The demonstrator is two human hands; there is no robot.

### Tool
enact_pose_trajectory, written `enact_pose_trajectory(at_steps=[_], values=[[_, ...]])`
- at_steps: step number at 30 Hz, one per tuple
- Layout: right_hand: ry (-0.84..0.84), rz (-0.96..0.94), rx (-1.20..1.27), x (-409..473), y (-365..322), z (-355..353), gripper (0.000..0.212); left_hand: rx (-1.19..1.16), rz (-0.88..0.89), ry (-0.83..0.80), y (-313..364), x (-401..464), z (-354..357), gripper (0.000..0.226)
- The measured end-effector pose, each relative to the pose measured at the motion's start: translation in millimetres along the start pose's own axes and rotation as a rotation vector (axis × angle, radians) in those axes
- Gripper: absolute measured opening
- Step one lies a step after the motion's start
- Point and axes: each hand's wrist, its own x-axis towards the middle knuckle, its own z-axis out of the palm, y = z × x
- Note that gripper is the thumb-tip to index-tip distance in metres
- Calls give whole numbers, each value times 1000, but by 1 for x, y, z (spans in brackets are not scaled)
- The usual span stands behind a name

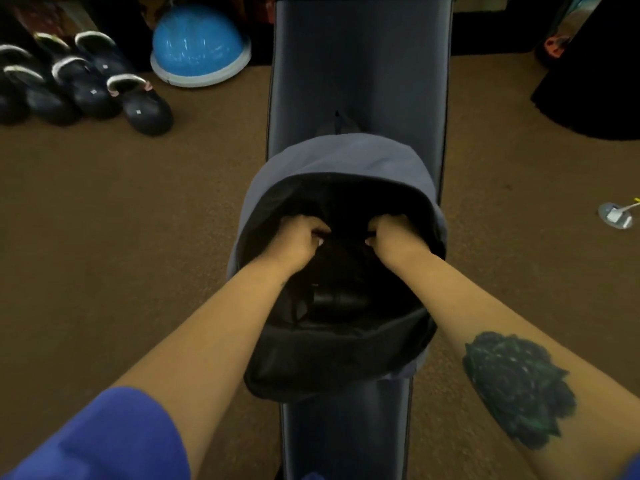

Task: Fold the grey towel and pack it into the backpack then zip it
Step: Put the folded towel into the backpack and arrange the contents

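A grey backpack (346,157) with black lining lies open on a dark padded bench (360,64), its mouth facing me. Both my hands are inside the opening. My left hand (299,239) and my right hand (394,237) are fisted side by side, each gripping dark cloth (343,268) that hangs between and below them. This cloth looks like the folded towel, though it is hard to tell apart from the black lining. Lower in the bag lies a dark rounded object (337,299). I cannot see the zipper.
The bench runs from me toward the far wall over brown carpet. Several kettlebells (83,81) and a blue balance dome (201,46) sit on the floor at the far left. A floor outlet plate (616,216) lies to the right, and a black shape (595,81) stands at the far right.
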Motion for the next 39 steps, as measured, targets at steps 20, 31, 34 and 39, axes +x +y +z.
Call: enact_pose_trajectory(at_steps=[20, 31, 34, 39], values=[[-296, -265, -283, -23, -23, 73, 94, -128, -402, -313, -37, -31, 14, 66], [-199, -314, -245, -24, -16, 78, 77, -89, -389, -255, -44, -31, 24, 57], [-147, -298, -154, -32, -6, 56, 82, -127, -393, -267, -34, -34, 23, 49], [-75, -246, 23, -47, 18, 24, 89, -479, -392, -360, -6, -33, 31, 39]])
